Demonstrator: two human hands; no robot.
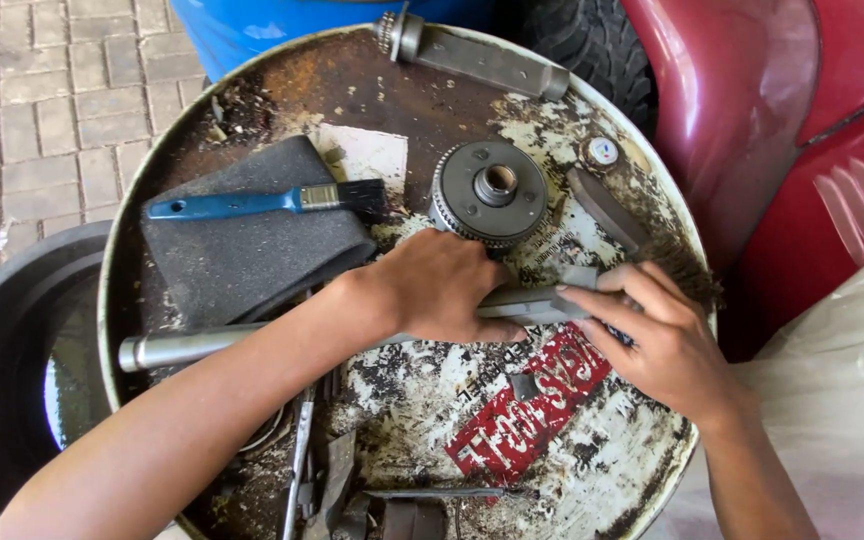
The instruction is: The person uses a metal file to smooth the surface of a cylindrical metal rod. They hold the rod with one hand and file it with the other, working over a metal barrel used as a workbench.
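Left hand [447, 290] clamped and right hand [662, 340] fingertips pinched on a long, dull grey steel bar [192, 347].

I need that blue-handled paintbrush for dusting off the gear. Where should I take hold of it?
Take the paintbrush by its blue handle, around the middle, coming down from above. It lies flat on the dark foam pad, handle pointing left and black bristles right, so the handle is bare and nothing crowds it. Both hands are busy lower down on the grey metal bar.

A long grey metal bar [252, 338] lies flat across the rusty drum lid [402, 90], gripped midway.
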